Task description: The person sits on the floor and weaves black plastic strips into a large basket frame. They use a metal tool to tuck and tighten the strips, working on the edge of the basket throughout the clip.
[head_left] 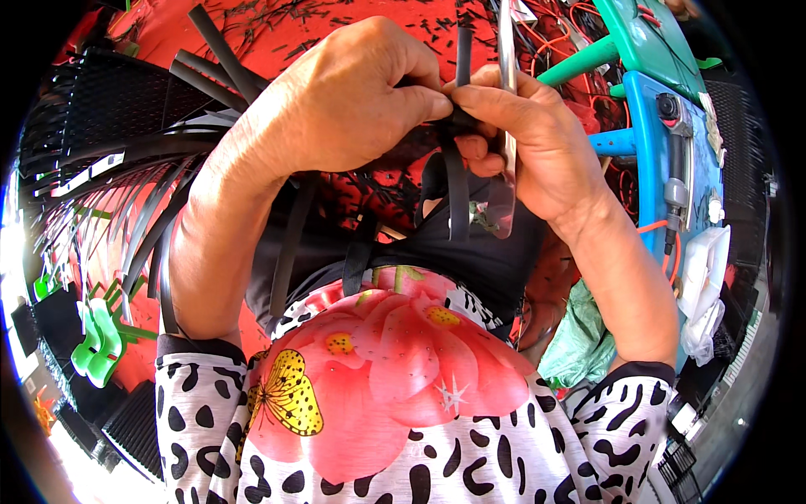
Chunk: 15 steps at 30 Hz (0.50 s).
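My left hand and my right hand meet high in the middle of the head view, fingertips pressed together. Both pinch a narrow black plastic strip that hangs down between them. My right hand also grips a long shiny blade that points up past my fingers, with its lower end showing below my palm. More black strips fan out to the left behind my left forearm. Cut black bits litter the red floor above.
A black woven panel lies at upper left. A blue stool with a soldering-style tool and orange wire stands at right, beside a green stool. Green plastic pieces sit at lower left, a green bag at lower right.
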Available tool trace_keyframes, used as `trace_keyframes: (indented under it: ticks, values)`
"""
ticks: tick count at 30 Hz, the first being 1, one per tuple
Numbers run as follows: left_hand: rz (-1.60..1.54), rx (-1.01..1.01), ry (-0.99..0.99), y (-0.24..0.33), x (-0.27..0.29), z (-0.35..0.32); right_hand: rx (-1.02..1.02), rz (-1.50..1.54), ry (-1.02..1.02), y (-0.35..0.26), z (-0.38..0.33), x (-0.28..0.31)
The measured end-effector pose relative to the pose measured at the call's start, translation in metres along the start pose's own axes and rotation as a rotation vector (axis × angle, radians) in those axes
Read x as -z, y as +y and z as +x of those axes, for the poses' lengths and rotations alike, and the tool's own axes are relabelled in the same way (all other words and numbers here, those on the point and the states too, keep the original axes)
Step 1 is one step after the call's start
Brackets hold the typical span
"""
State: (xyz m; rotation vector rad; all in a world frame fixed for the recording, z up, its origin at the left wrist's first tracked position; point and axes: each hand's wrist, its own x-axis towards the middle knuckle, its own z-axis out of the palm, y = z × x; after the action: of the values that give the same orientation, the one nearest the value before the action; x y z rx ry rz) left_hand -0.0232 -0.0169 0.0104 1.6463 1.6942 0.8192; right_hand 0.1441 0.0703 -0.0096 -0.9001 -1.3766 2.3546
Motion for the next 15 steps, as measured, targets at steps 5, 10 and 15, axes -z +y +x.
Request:
trace_keyframes:
  ticks: [5,10,15]
  values:
    - [0.003,-0.048,0.009,-0.005,0.002,-0.001,0.014,-0.061,0.02,-0.003,0.0,-0.005]
    - [-0.035,-0.015,0.0,-0.004,0.004,-0.005,0.062,-0.139,0.034,0.002,-0.001,-0.008]
    - [0.008,0.044,-0.046,-0.001,0.012,-0.005,0.114,-0.208,0.046,0.004,0.001,-0.011]
